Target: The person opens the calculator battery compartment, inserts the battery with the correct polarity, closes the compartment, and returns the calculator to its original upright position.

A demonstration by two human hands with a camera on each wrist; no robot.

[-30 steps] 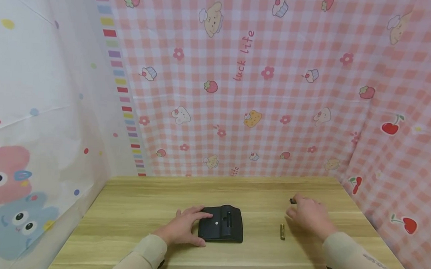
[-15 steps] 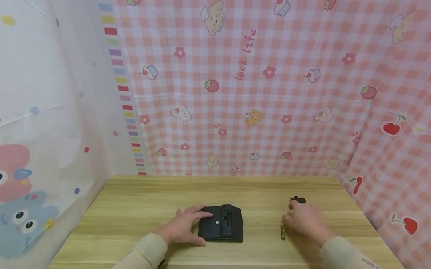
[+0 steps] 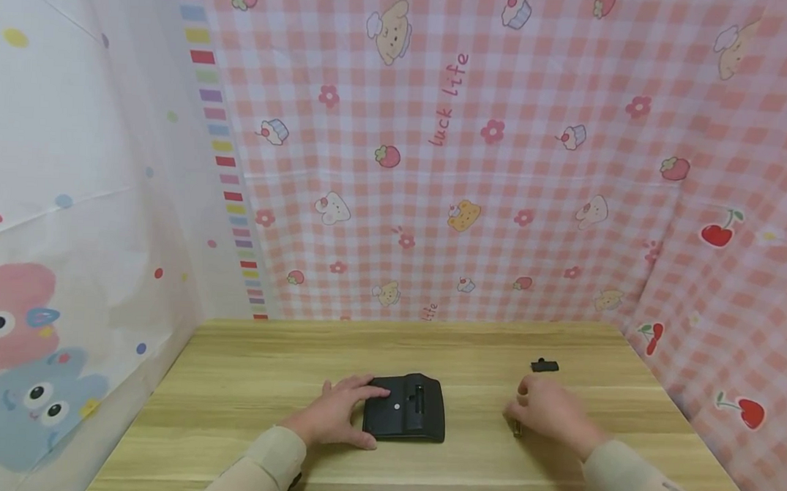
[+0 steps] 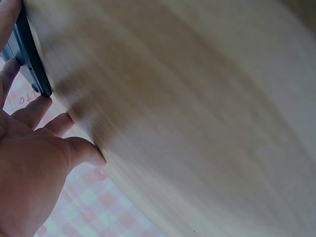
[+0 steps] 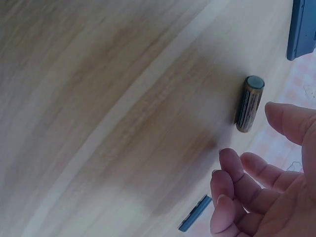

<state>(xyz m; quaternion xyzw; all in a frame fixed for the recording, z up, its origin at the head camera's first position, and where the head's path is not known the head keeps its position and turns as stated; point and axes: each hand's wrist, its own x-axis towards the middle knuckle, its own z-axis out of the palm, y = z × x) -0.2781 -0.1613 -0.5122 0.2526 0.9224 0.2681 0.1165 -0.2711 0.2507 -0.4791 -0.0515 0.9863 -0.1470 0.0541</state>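
Observation:
A flat black device (image 3: 418,426) with an uncovered battery slot lies slot side up on the table. My left hand (image 3: 333,416) rests on its left end, fingers spread over the top and thumb by the near edge. In the left wrist view, the device's dark edge (image 4: 32,54) meets the fingertips. To the right, my right hand (image 3: 553,410) hovers at a small AA-type battery (image 3: 517,429), partly hiding it. The right wrist view shows the battery (image 5: 250,104) apart from the thumb and fingers, which hold nothing. Beyond this hand lies a small black battery cover (image 3: 545,366).
The wooden table (image 3: 283,358) runs back to a pink checked cloth (image 3: 419,254) with cartoon prints. A white cloth (image 3: 106,189) hangs at the left, and more checked cloth (image 3: 747,305) stands along the right side.
My right hand has let go of the black cover at the back right and moved nearer and left to the battery. The left hand and the device have stayed put.

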